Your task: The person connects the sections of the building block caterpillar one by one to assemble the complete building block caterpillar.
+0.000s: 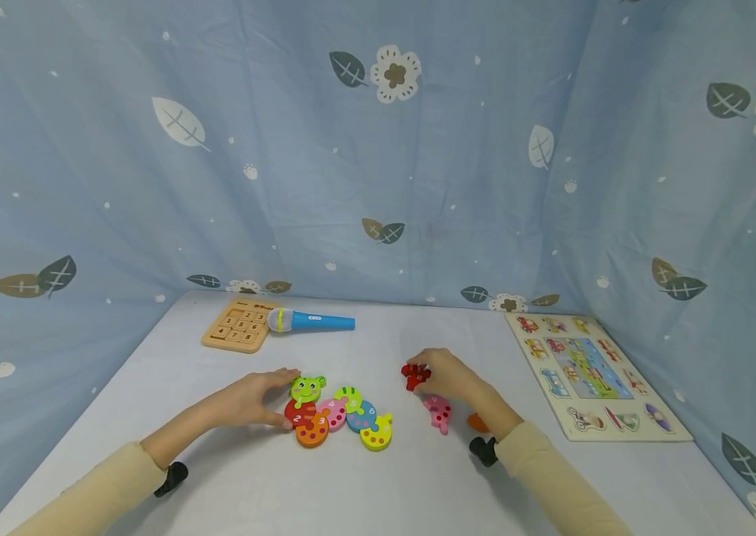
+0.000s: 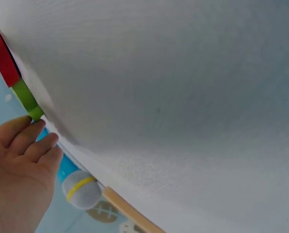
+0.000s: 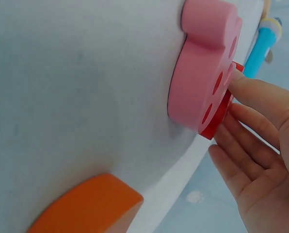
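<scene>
A row of joined caterpillar puzzle pieces lies on the table, led by a green smiling head (image 1: 306, 388), with a red piece (image 1: 300, 413) numbered 2 below it. My left hand (image 1: 248, 399) rests along its left side, fingertips at the green head and thumb by the red piece. In the left wrist view, the left fingers (image 2: 32, 143) look fairly straight. To the right, my right hand (image 1: 446, 374) pinches a separate red puzzle piece (image 1: 413, 376) between thumb and fingers. A pink spotted piece (image 1: 439, 412) lies just nearer than that hand, partly covering the red one in the right wrist view.
An orange piece (image 1: 478, 423) lies beside the right forearm. Farther back are a wooden number board (image 1: 236, 327) and a blue toy microphone (image 1: 321, 322). A picture puzzle board (image 1: 555, 398) occupies the table's right side. Patterned blue cloth (image 1: 311, 171) hangs behind.
</scene>
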Demonstrator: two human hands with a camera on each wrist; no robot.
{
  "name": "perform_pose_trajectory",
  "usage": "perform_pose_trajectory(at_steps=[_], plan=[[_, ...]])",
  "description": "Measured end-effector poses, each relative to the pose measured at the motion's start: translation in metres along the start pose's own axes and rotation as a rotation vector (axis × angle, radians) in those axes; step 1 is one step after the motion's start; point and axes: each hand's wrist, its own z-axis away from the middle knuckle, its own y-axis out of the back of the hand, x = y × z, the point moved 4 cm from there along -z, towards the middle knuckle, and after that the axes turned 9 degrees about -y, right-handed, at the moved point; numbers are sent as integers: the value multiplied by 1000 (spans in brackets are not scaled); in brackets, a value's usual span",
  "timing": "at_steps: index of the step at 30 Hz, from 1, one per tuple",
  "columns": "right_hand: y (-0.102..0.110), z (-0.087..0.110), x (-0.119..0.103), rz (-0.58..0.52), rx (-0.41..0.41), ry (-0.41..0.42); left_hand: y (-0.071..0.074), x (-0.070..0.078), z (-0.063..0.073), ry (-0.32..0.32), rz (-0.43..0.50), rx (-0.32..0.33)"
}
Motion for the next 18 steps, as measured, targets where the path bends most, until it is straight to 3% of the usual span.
perform_pose_trajectory(at_steps=[7, 18], plan=[[0, 6, -4, 7, 2, 36, -3, 1, 1, 15, -2, 13], [4, 21, -19, 6, -1, 178, -3, 5, -1, 10, -21, 34]])
